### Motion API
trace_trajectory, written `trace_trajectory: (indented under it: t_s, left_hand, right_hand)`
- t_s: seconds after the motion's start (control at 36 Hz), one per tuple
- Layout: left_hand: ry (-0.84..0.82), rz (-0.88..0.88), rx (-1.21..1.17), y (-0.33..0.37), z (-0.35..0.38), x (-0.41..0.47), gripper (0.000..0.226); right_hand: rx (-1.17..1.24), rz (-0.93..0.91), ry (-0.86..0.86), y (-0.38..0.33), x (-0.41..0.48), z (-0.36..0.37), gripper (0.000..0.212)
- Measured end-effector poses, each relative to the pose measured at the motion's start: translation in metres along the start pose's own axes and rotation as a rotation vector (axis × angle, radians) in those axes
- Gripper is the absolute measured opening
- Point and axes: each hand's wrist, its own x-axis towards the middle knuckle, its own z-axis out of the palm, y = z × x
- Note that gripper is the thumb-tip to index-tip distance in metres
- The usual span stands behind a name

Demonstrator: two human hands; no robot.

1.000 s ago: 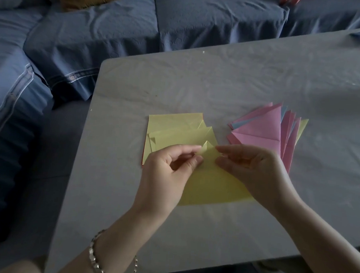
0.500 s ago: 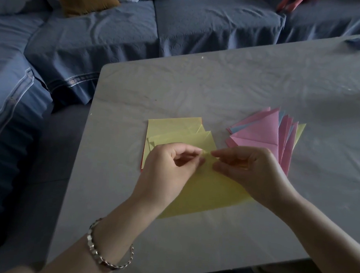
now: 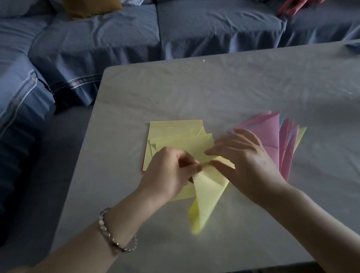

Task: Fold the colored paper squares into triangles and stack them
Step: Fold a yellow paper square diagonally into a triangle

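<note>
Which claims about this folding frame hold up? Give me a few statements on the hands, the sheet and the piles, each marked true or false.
1. The left hand and the right hand both pinch the yellow paper sheet. True.
2. That sheet lies flat on the table. False: it is lifted and curled, with one corner hanging down toward the grey table.
3. The folded triangles sit left of the unfolded squares. False: the folded pink paper triangles sit to the right of the stack of yellow paper squares, partly behind the right hand.
4. A silver beaded bracelet circles the left wrist. True.
</note>
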Motion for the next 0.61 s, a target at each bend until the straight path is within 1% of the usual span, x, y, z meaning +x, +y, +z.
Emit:
trace_trajectory:
  t_s: [0.03,0.08,0.14,0.22,0.28,0.33,0.42,0.47,0.53,0.58,0.61]
  left_hand:
    - [0.052,-0.073,-0.133,-0.003,0.002,0.002,0.021]
    - [0.13,-0.212,-0.343,-0.012,0.008,0.005,0.02]
    - [0.176,-0.299,-0.443,-0.024,0.014,0.009,0.016]
    - [0.245,-0.408,-0.525,-0.044,0.022,0.015,0.016]
    - [0.268,-0.462,-0.521,-0.057,0.025,0.02,0.015]
    - [0.282,-0.487,-0.487,-0.069,0.026,0.024,0.014]
    - [0.294,-0.494,-0.388,-0.086,0.026,0.029,0.016]
    - [0.29,-0.489,-0.322,-0.093,0.026,0.03,0.018]
    - [0.285,-0.477,-0.289,-0.098,0.027,0.031,0.019]
    - [0.282,-0.458,-0.27,-0.099,0.028,0.032,0.021]
    - [0.28,-0.449,-0.268,-0.099,0.028,0.032,0.022]
  right_hand:
    - [-0.024,-0.015,0.042,0.001,-0.001,0.005,0.021]
    - [0.003,-0.023,0.03,0.0,-0.002,0.011,0.026]
    - [0.04,-0.038,-0.072,0.001,-0.007,0.021,0.033]
    - [-0.003,-0.012,-0.288,0.006,-0.023,0.042,0.04]
    - [-0.041,0.032,-0.391,0.01,-0.035,0.053,0.045]
    - [-0.051,0.067,-0.489,0.012,-0.046,0.06,0.056]
    - [-0.118,0.111,-0.554,0.014,-0.054,0.068,0.069]
    - [-0.164,0.122,-0.535,0.016,-0.057,0.074,0.072]
    - [-0.175,0.137,-0.504,0.016,-0.055,0.078,0.068]
    - [-0.184,0.135,-0.475,0.015,-0.049,0.08,0.053]
    - [-0.189,0.146,-0.488,0.014,-0.045,0.081,0.049]
